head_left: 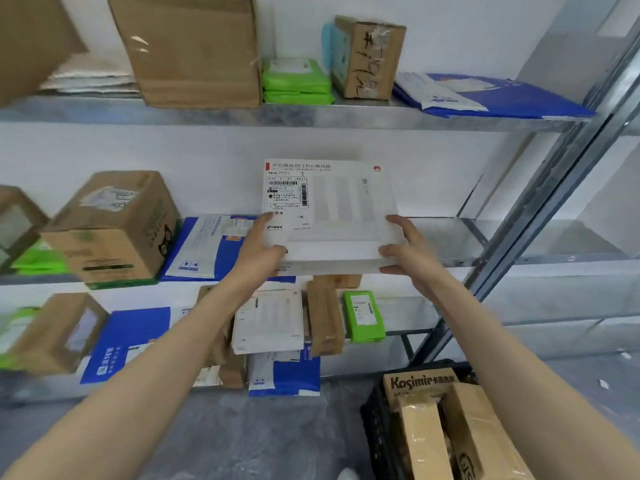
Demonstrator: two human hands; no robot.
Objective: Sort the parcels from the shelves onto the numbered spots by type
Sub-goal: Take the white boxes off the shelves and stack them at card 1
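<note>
A flat white box (343,209) with a shipping label and red logo sits at the front of the middle shelf (519,261), tilted up toward me. My left hand (259,251) grips its near left corner, thumb on top. My right hand (408,254) grips its near right corner. Other parcels lie around: blue mailers (207,247) to the left of the box, a brown carton (114,226) farther left, green packets (296,81) and a marked carton (367,57) on the top shelf.
The lower shelf holds a white box (266,320), brown cartons (325,320), a green packet (363,315) and blue mailers (128,341). A black crate (377,431) with cartons stands on the grey floor at lower right. Metal shelf posts (540,209) rise on the right.
</note>
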